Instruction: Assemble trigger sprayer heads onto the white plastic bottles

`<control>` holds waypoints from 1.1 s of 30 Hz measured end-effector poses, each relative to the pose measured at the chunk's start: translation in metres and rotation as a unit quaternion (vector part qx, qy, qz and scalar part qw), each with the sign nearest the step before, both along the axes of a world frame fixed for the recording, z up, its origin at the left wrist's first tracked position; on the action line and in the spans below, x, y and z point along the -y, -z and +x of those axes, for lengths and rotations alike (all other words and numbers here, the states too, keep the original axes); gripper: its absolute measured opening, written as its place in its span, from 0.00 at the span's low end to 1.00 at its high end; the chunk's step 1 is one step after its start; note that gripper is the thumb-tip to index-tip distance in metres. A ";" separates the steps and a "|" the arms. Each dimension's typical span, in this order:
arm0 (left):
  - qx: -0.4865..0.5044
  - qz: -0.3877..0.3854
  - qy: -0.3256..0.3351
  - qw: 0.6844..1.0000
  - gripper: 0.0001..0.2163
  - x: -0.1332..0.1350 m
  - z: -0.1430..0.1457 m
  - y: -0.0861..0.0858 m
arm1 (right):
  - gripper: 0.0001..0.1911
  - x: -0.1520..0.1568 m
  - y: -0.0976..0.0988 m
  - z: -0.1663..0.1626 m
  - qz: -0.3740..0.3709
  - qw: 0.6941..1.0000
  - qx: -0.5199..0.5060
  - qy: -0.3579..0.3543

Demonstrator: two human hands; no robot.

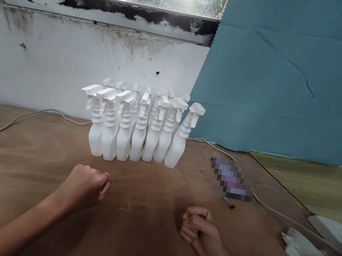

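Two rows of white spray bottles (138, 140) stand upright near the wall, several in each row, with the back ones mostly hidden. Their trigger heads point various ways. My left hand (86, 184) is closed in a fist just in front of the bottles at the left, apart from them, with a ring on one finger. On the right, my right hand (198, 231) rests as a closed fist on the wooden table (137, 241), thumb side up. Nothing shows in either fist.
A pixelated flat, phone-like thing (231, 180) lies right of the bottles, beside a thin dark-ended tool (229, 202). A pale cable (28, 114) runs along the back. Crumpled white plastic (310, 254) lies at the far right. Blue cloth (285, 77) covers part of the wall.
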State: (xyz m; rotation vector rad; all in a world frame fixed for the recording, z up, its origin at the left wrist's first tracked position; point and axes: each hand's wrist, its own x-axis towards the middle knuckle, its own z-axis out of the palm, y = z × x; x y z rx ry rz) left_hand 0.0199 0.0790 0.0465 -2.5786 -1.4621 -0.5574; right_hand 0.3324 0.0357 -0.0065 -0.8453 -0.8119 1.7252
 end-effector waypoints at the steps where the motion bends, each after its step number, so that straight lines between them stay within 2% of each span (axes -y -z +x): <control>1: 0.046 0.075 0.007 0.996 0.14 -0.003 -0.001 0.005 | 0.20 0.000 0.000 0.000 0.000 1.000 0.001 -0.001; 2: 0.105 0.121 0.017 0.987 0.15 -0.005 -0.001 0.008 | 0.20 0.000 0.000 0.000 0.000 1.000 0.002 -0.001; 3: 0.176 0.135 0.022 0.975 0.17 -0.007 -0.002 0.010 | 0.21 0.000 0.000 0.000 0.000 1.000 0.001 -0.003; 4: 0.262 0.118 0.022 0.958 0.18 -0.007 -0.002 0.010 | 0.22 0.000 0.001 0.000 0.001 1.000 0.001 -0.005; 5: 0.361 0.069 0.021 0.930 0.19 -0.007 -0.002 0.009 | 0.23 0.000 0.001 0.000 0.002 1.000 0.000 -0.006; 6: 0.466 -0.006 0.024 0.884 0.20 -0.006 -0.001 0.006 | 0.24 0.000 0.001 0.000 0.003 1.000 -0.001 -0.008; 7: 0.564 -0.094 0.037 0.820 0.19 -0.004 -0.001 0.003 | 0.24 0.000 0.002 0.000 0.004 1.000 -0.001 -0.010; 9: 0.691 -0.263 0.117 0.663 0.19 -0.001 -0.001 -0.004 | 0.24 0.000 0.002 0.000 0.006 1.000 -0.001 -0.013; 10: 0.711 -0.332 0.175 0.595 0.20 -0.001 -0.002 -0.006 | 0.24 0.000 0.002 0.001 0.007 1.000 -0.002 -0.014; 11: 0.704 -0.389 0.231 0.547 0.22 0.000 -0.004 -0.007 | 0.24 0.000 0.002 0.000 0.008 1.000 -0.002 -0.015; 13: 0.655 -0.462 0.322 0.504 0.29 -0.001 -0.008 -0.006 | 0.24 0.000 0.002 0.000 0.010 1.000 -0.002 -0.018; 14: 0.625 -0.482 0.351 0.503 0.32 -0.001 -0.010 -0.005 | 0.24 0.000 0.002 0.000 0.010 1.000 -0.002 -0.020; 16: 0.547 -0.491 0.416 0.535 0.31 0.000 -0.014 -0.001 | 0.25 -0.001 0.002 0.000 0.011 1.000 -0.002 -0.020; 18: 0.390 -0.488 0.502 0.597 0.25 0.006 -0.016 0.002 | 0.25 -0.001 0.001 -0.001 0.012 1.000 -0.003 -0.017; 19: 0.283 -0.479 0.516 0.652 0.23 0.011 -0.016 0.003 | 0.25 -0.001 0.000 -0.001 0.012 1.000 -0.003 -0.016; 20: 0.177 -0.457 0.497 0.716 0.21 0.016 -0.016 0.004 | 0.25 -0.001 0.000 -0.001 0.012 1.000 -0.002 -0.016; 21: 0.090 -0.429 0.452 0.777 0.18 0.022 -0.014 0.005 | 0.25 -0.001 -0.001 -0.001 0.012 1.000 -0.002 -0.017; 23: 0.004 -0.360 0.311 0.880 0.14 0.030 -0.009 0.007 | 0.25 -0.001 -0.001 -0.001 0.010 1.000 0.000 -0.020; 25: -0.027 -0.242 0.190 0.951 0.12 0.032 -0.001 0.010 | 0.25 0.000 -0.002 -0.001 0.010 1.000 0.000 -0.022; 26: -0.034 -0.154 0.150 0.976 0.13 0.030 0.003 0.011 | 0.25 0.000 -0.002 -0.001 0.010 1.000 0.000 -0.023; 27: -0.039 -0.045 0.120 0.991 0.14 0.027 0.007 0.011 | 0.25 0.000 -0.001 0.000 0.011 1.000 0.000 -0.023; 28: -0.035 0.069 0.102 0.992 0.16 0.023 0.010 0.012 | 0.25 0.000 -0.001 0.000 0.012 1.000 0.000 -0.023; 29: -0.022 0.165 0.100 0.981 0.17 0.019 0.013 0.012 | 0.25 0.000 -0.001 0.000 0.014 1.000 0.000 -0.023; 30: -0.003 0.230 0.109 0.967 0.17 0.017 0.015 0.013 | 0.25 0.000 -0.001 0.000 0.016 1.000 0.000 -0.024; 31: 0.015 0.265 0.119 0.957 0.18 0.015 0.016 0.014 | 0.25 0.000 0.000 0.000 0.018 1.000 0.000 -0.024; 33: 0.030 0.264 0.131 0.955 0.18 0.015 0.018 0.019 | 0.26 0.000 -0.001 -0.001 0.023 0.999 -0.002 -0.025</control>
